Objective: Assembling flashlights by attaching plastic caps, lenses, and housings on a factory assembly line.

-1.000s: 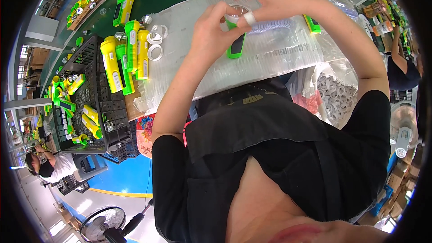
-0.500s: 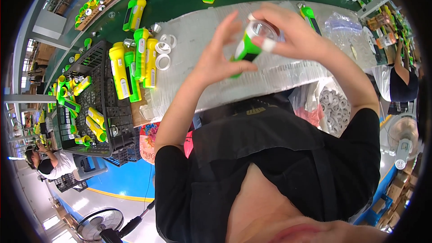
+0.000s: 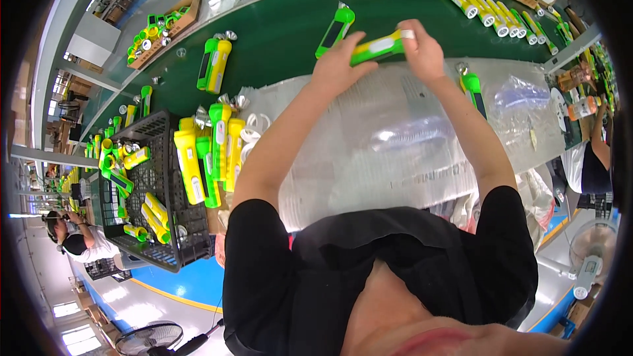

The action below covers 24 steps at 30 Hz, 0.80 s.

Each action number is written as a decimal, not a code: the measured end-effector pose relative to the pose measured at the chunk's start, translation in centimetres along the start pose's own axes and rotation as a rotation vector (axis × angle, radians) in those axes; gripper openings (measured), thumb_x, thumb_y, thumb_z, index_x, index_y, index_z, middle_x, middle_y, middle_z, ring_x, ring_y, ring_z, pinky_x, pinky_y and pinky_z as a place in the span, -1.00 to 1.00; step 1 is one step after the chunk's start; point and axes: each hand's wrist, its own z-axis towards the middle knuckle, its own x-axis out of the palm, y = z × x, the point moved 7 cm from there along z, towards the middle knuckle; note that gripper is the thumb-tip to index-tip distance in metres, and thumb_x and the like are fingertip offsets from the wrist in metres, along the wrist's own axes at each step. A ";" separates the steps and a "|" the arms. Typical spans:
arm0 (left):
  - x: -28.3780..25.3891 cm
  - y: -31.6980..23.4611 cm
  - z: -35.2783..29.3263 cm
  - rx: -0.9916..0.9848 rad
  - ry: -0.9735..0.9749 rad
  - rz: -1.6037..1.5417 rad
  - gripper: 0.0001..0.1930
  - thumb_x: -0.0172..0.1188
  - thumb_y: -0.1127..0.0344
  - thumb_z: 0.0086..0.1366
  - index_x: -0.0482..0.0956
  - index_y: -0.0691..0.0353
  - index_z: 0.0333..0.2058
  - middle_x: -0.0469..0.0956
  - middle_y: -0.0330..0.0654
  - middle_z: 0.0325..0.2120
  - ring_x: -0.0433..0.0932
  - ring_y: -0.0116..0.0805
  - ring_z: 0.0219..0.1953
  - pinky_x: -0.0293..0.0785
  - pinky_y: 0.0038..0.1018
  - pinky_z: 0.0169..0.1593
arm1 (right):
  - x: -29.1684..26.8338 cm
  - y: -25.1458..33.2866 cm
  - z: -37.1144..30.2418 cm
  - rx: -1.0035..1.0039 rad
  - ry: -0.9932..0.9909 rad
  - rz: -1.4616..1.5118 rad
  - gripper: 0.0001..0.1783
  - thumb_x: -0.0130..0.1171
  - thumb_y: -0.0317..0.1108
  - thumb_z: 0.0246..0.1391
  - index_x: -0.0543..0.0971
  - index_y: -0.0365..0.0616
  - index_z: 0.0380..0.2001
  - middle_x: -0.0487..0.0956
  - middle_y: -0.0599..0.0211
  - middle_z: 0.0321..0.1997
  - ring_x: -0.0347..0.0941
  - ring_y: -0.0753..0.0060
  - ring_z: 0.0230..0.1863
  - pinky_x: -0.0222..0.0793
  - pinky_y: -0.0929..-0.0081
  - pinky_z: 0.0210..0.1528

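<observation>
Above the far edge of the plastic-covered work surface, a yellow-and-green flashlight lies crosswise between my two hands. My left hand grips its left end. Closed around the other end is my right hand, which hides that end; a white wrap shows on a fingertip. Just behind my left hand, another green flashlight with a dark panel rests on the green belt. Nearer on the left stand several yellow and green flashlights, beside white rings.
A black crate with flashlights stands at the left. Several finished-looking flashlights line the belt at far right. One green flashlight and clear plastic bags lie right. Cartons sit beyond. A co-worker is at far left.
My hands have moved away from me with the flashlight, toward the belt. The flashlight has turned from lens-up to crosswise, and my left hand has closed on it. The view has shifted.
</observation>
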 end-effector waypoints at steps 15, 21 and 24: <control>1.3 0.1 -3.3 -0.272 -0.035 -0.409 -0.32 0.26 0.23 0.20 0.19 0.29 0.24 0.49 0.15 -0.08 0.55 0.02 -0.12 0.48 -0.22 -0.07 | 5.2 0.4 -0.7 0.359 0.515 0.763 -0.29 0.25 0.25 0.01 0.52 -0.29 -0.18 0.55 0.33 -0.27 0.49 0.53 -0.23 0.42 0.51 -0.20; -4.6 -4.7 -11.2 -0.318 -0.115 -0.211 -0.56 0.40 0.26 0.12 0.48 0.24 -0.06 0.62 -0.12 -0.32 0.62 -0.23 -0.31 0.53 -0.41 -0.36 | 1.7 8.6 -12.8 0.465 0.456 1.189 -0.55 0.10 -0.20 0.19 0.37 -0.22 0.05 0.53 0.28 -0.25 0.47 0.45 -0.22 0.38 0.48 -0.14; -10.2 -7.6 -11.1 0.133 -0.415 -0.042 -0.68 0.30 0.32 0.22 0.55 0.26 -0.06 0.62 -0.06 -0.28 0.59 -0.28 -0.20 0.50 -0.42 -0.12 | 1.4 11.8 -17.2 0.394 0.732 1.314 -0.41 0.14 -0.12 0.10 0.34 -0.22 0.12 0.52 0.16 -0.20 0.49 0.30 -0.23 0.41 0.34 -0.11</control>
